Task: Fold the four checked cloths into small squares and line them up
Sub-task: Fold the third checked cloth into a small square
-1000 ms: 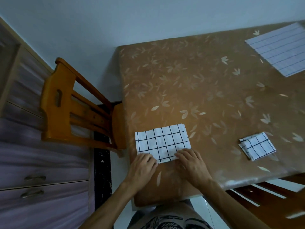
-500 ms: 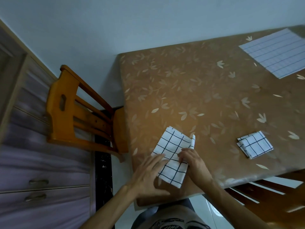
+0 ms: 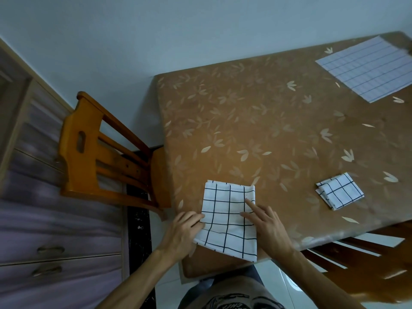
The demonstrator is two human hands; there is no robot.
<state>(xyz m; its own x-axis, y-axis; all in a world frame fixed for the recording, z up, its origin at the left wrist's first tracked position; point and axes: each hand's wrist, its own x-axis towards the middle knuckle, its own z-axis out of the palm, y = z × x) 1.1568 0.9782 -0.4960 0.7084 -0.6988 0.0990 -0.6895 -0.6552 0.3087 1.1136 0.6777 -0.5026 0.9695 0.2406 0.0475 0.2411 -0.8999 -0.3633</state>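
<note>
At the 6 o'clock edge of the brown leaf-patterned table (image 3: 267, 121), the half-folded white black-checked cloth (image 3: 227, 219) is pinched at its left edge in the grip of the left hand (image 3: 180, 233) and pressed under the straight fingers of the right hand (image 3: 267, 228); a further halving fold seems called for.

A brown, leaf-patterned table (image 3: 256, 121) carries three checked cloths. The half-folded cloth (image 3: 227, 219) lies at its near edge. Right of that cloth, well apart, sits a folded square (image 3: 338, 190). Far beyond and to the right lies a flat cloth (image 3: 365, 70).
</note>
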